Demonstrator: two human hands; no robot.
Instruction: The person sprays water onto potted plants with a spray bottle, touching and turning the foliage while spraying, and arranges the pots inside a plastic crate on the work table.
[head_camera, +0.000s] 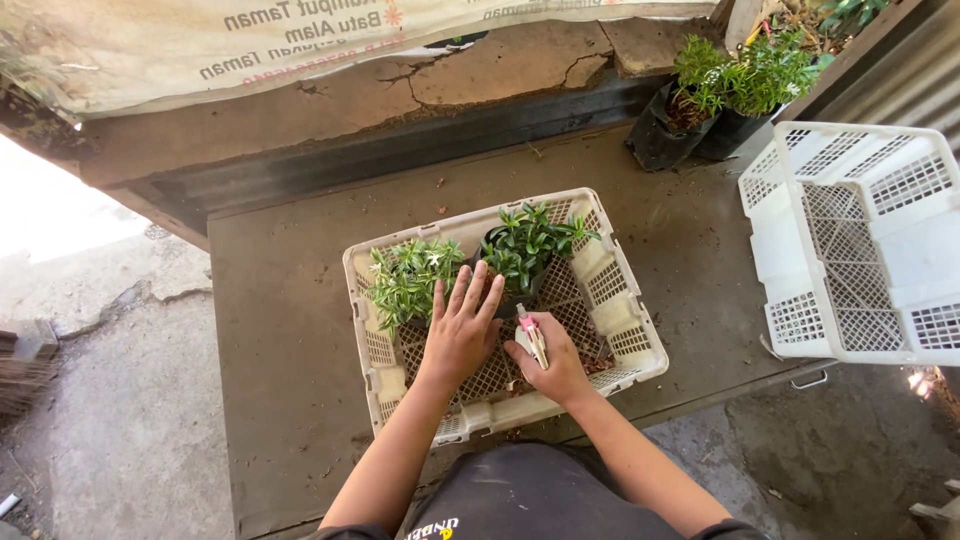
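Black and soft-sided, the small plastic nursery bag holding the dark green leafy plant (528, 250) stands in the far half of the cream perforated plastic crate (625, 330), just beside a paler, variegated plant (408, 280) on its left. By my judgement such a bag is light but floppy: the soil will shift and the stems bruise easily, so the safe hold is low around the bag's body, never by the foliage.

The left hand (462, 330) lies open, fingers spread, against the near side of the dark plant's bag and between the two plants. The right hand (555, 362) is closed around a small pink-and-white handled tool (531, 335) (it looks like snips, though I cannot be sure), held just short of the bag.

Crate walls rise close on every side, so the plant would need to come straight up to clear the rim. The crate sits on a worn brown counter (290, 330), its near corner close to the counter's front edge. Bare counter shows to the left; to the right a white latticed plastic crate (860, 240) overhangs the edge, and two more bagged green plants (735, 85) stand at the back right, near the cracked wall.
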